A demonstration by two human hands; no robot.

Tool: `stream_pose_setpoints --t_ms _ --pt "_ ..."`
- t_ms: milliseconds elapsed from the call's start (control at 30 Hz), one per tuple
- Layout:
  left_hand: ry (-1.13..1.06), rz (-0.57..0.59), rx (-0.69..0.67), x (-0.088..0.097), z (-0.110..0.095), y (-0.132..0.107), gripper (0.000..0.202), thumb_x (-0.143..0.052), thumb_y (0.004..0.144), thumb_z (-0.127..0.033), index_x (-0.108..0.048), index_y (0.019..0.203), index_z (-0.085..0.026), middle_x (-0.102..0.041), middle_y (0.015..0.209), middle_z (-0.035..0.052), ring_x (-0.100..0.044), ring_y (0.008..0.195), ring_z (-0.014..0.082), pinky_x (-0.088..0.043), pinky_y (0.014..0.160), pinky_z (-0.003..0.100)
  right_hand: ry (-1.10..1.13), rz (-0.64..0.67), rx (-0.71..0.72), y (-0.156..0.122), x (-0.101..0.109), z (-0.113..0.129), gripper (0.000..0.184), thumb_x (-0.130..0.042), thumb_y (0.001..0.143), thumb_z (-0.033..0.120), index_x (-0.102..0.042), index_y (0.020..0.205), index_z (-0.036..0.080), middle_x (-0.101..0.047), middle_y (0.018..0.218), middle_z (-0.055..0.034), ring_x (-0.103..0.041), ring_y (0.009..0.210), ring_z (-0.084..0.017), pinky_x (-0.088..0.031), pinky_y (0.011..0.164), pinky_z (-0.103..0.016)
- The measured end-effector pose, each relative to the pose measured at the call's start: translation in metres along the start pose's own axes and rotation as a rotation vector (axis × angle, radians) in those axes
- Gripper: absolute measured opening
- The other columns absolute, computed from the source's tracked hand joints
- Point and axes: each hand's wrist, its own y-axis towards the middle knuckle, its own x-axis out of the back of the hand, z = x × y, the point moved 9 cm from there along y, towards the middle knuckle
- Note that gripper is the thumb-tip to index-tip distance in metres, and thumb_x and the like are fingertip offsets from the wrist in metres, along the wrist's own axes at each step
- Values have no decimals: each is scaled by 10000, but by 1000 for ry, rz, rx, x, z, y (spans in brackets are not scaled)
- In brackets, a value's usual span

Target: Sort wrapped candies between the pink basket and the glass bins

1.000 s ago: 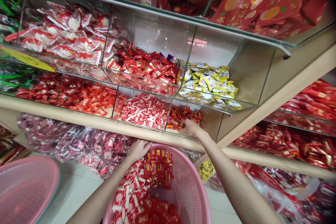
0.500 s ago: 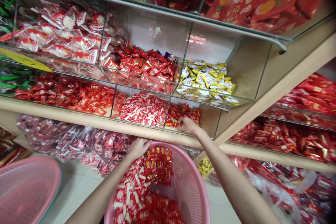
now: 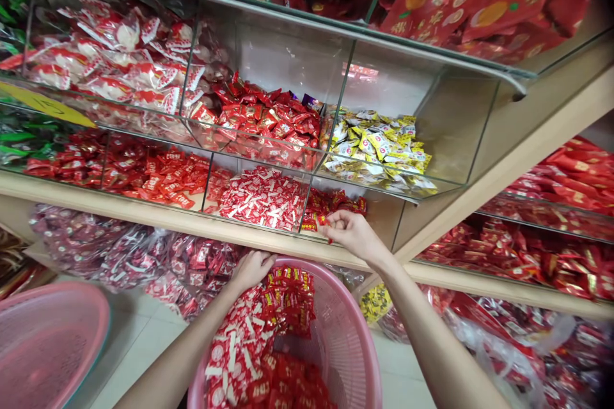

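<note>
My left hand (image 3: pixel 252 270) is closed over the far rim of a pink plastic basket (image 3: pixel 348 307). Red-and-white wrapped candies (image 3: pixel 235 342) fill its left side, with red yellow-lettered candies (image 3: pixel 290 297) at the back and plain red packets (image 3: pixel 288 383) toward me. At the front of the lowest shelf's right compartment, my right hand (image 3: pixel 350 234) is closed, a bit of red wrapper showing at its fingertips. Just behind it lie more red candies (image 3: pixel 330 203) in that compartment. The fingers hide most of what they hold.
Glass dividers (image 3: pixel 338 102) split the shelves into bins. Yellow-and-white candies (image 3: pixel 378 144) lie above the right hand. A wooden ledge (image 3: pixel 268 239) runs in front. Bags of candy (image 3: pixel 129 262) lie beneath it. Another pink basin (image 3: pixel 52 332) stands at left.
My right hand has drawn slightly back toward me, and red wrapper now shows at its fingertips. My left hand stays on the basket rim.
</note>
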Motion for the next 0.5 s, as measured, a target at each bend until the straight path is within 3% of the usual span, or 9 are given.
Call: stream_pose_setpoints --t_ms 133,233,333,500 --pt "-1 10 1 -2 2 1 439 -336 871 -469 -686 916 -209 -705 920 82 -635 870 206 -404 730 239 143 120 -66 -40 -61 -8 344 -600 655 491 -516 749 172 -499 535 52 -395 459 -77 -281 437 -195" --pt "16 -7 -20 -2 2 1 457 -314 872 -489 -681 917 -220 -708 884 73 -641 824 196 -401 696 233 -112 96 -184 -60 -100 -39 298 -604 657 463 -519 681 179 -535 581 28 -456 526 -102 -316 484 -211" --pt "37 -27 -30 0 2 0 466 -305 870 -503 -678 909 -227 -708 854 72 -643 796 195 -395 661 230 -410 84 -284 -71 -122 -61 245 -586 680 425 -557 706 183 -604 696 -25 -542 651 -157 -354 548 -240" --pt "52 -24 -12 1 0 -1 459 -313 868 -500 -678 909 -225 -707 835 78 -646 800 206 -393 644 234 -541 140 -357 -76 -144 -72 286 -528 717 436 -604 828 183 -654 858 -89 -605 810 -225 -413 626 -283"
